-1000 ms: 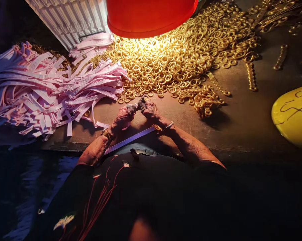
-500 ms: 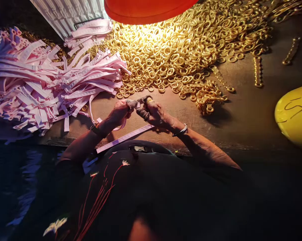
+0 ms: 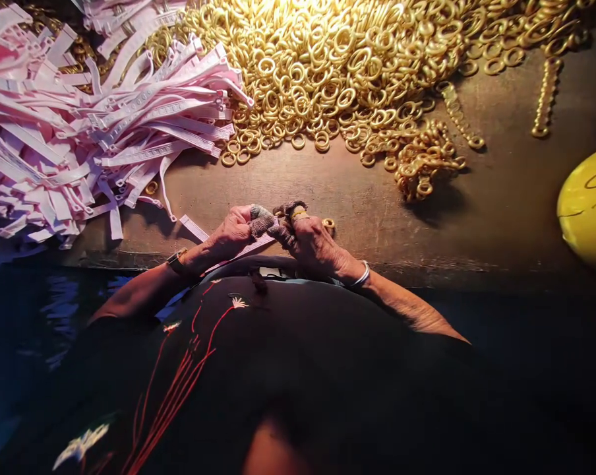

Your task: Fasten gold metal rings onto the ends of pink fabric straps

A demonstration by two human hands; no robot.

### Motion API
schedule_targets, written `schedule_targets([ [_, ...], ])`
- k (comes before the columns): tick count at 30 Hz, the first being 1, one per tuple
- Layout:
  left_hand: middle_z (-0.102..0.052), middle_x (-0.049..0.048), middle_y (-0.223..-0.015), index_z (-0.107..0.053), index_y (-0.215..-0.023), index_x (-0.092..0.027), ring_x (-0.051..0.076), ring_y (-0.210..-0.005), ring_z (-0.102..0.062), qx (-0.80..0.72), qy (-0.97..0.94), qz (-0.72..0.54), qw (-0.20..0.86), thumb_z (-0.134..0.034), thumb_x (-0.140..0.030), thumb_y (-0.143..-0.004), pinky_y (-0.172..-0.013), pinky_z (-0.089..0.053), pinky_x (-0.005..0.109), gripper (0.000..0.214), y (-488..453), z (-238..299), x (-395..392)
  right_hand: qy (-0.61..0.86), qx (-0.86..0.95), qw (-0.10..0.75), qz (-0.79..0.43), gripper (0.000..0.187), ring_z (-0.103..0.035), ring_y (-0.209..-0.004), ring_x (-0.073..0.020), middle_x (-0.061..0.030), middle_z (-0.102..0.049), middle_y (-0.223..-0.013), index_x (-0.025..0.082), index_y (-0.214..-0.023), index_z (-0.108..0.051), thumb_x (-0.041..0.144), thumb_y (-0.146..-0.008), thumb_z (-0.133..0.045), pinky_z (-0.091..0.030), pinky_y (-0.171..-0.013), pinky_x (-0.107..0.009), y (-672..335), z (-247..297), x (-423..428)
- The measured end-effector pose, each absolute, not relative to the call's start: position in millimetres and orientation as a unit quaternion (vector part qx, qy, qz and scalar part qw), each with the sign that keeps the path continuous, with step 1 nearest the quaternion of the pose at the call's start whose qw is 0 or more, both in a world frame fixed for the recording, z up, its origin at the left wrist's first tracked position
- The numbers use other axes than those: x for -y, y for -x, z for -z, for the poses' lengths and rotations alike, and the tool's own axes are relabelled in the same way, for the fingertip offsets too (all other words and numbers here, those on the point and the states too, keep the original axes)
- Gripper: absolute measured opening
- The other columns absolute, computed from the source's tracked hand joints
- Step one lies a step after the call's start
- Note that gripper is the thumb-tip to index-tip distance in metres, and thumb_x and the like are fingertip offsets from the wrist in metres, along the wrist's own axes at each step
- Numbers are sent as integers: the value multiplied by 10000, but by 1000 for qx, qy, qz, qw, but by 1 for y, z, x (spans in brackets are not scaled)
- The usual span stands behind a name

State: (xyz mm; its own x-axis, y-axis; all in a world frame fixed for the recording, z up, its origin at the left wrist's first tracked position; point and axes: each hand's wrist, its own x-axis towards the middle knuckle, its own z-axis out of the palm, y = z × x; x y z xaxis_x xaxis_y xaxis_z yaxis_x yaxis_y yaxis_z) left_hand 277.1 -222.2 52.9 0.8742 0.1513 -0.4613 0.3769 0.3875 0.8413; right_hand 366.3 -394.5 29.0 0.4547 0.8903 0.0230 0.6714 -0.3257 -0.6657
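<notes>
Fingers [image 3: 262, 221] of the left hand [image 3: 236, 227], capped in greyish cloth, were closed on the end of a pink strap [image 3: 277, 221], in front of the ring pile [image 3: 308, 86] on its near side. The right hand [image 3: 318, 244] met them there, its capped thumb and forefinger curled narrowly around the same spot; whether they gripped the strap could not be told. A pink length [image 3: 256, 246] slanted under the left hand, farther from the ring pile; whether it belonged to the same strap was unclear. One loose-looking ring [image 3: 328, 224] showed just beside the right hand's knuckles, apart from the ring pile. A heap of pink straps [image 3: 130, 125] lay on the tabletop [image 3: 199, 185] to the left of the ring pile, and a yellow object [image 3: 587, 208] with dark marks stood to its right.
</notes>
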Motion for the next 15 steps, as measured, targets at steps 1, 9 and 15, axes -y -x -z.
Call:
schedule_targets([
  [1, -653, 22, -612, -696, -691, -102, 68, -530, -512, -242, -544, 60, 802, -1009, -629, -462, -498, -364, 208, 654, -276, -53, 224, 779, 488, 334, -207, 357, -507, -642, -149, -59, -617, -792, 170, -990, -554, 482, -1099, -419, -362, -633, -270, -367, -29, 394],
  [9, -604, -17, -579, -605, -645, -134, 81, -535, -561, -263, -481, 70, 834, -1033, -566, -447, -556, -477, 215, 639, -271, -51, 237, 757, 501, 338, -247, 277, -372, -588, -109, -10, -541, -710, 206, -858, -446, 381, -1064, -505, -291, -589, -266, -361, -24, 387],
  [15, -567, -27, -536, -636, -655, -140, 56, -470, -433, -262, -556, 82, 784, -1007, -533, -449, -457, -333, 194, 579, -280, -43, 231, 782, 539, 226, -217, 197, -386, -587, -110, -17, -571, -711, 186, -847, -511, 275, -997, -605, -252, -605, -270, -374, -28, 389],
])
